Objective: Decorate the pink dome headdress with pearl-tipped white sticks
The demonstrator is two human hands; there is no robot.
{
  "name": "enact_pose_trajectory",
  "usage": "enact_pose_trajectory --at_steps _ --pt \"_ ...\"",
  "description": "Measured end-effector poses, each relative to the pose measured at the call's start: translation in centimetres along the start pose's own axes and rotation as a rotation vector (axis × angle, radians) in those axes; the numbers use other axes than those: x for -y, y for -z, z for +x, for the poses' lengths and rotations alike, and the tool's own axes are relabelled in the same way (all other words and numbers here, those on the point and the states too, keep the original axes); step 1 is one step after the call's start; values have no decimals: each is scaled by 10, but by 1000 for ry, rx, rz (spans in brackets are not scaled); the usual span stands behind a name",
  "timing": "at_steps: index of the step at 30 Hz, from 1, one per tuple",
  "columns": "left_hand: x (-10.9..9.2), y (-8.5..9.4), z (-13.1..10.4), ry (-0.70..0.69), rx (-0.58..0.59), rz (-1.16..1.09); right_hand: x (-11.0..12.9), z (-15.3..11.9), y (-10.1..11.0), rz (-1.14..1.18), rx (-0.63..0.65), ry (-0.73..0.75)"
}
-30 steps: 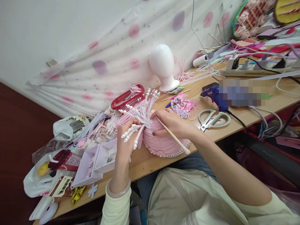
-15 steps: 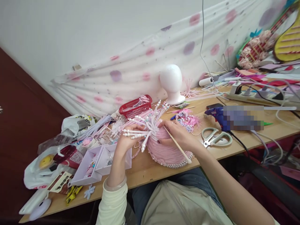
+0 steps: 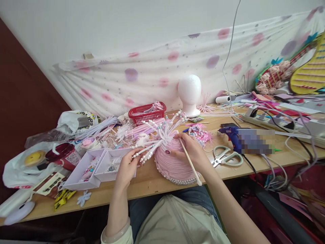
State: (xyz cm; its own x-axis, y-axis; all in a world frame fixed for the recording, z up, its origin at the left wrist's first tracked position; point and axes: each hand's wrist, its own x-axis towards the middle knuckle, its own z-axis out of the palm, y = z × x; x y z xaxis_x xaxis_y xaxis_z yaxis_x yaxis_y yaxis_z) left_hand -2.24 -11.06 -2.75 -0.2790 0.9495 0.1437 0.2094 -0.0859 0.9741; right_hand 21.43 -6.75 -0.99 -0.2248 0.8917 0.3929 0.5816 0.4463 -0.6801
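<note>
A pink cap (image 3: pixel 175 167), made of rows of fuzzy pipe cleaners and edged with pearl beads, rests at the table's front edge. From its top fans a bunch of pale pipe cleaners (image 3: pixel 166 135) tipped with white and coloured beads. My left hand (image 3: pixel 127 167) is closed at the left of the bunch, thumb and fingers pinching a beaded pipe cleaner (image 3: pixel 144 149) near its end. My right hand (image 3: pixel 191 149) grips the cap's upper right side, by the base of the bunch. A cream stick (image 3: pixel 189 159) with a whitish tip lies along that hand, its upper end among the fingers.
Scissors (image 3: pixel 225 157) and a blue glue gun (image 3: pixel 235 137) lie to the right. Lilac trays (image 3: pixel 87 184) of beads stand left. Behind are a red basket (image 3: pixel 146 117) and a white foam head (image 3: pixel 190 93). A power strip (image 3: pixel 266 122) and cables run along the right.
My left hand has moved out from behind the beaded ends and now pinches one from the left. My right hand stays on the cap. The view has shifted a little.
</note>
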Motion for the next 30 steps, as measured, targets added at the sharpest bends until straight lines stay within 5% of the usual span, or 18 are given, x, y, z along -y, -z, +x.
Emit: enact_pose_trajectory --at_steps 6,13,16,20,23,26,30 --pt "-8 9 -35 -40 -314 323 -3 1 -3 -31 -15 3" --pt "-18 11 -68 -163 -449 398 1 0 -4 -24 -37 -7" --pt "-14 5 -74 -106 -343 345 -3 1 -5 -15 -33 3" --pt "-7 -18 -82 68 89 206 -8 3 -6 -23 -35 13" --pt "1 -38 -86 168 267 136 -10 4 -6 -16 -40 31" --pt "12 -51 -79 200 291 62 -8 3 -6 -1 -37 36" --pt "23 -60 -60 100 137 -18 -5 0 -6 -40 -72 -7"
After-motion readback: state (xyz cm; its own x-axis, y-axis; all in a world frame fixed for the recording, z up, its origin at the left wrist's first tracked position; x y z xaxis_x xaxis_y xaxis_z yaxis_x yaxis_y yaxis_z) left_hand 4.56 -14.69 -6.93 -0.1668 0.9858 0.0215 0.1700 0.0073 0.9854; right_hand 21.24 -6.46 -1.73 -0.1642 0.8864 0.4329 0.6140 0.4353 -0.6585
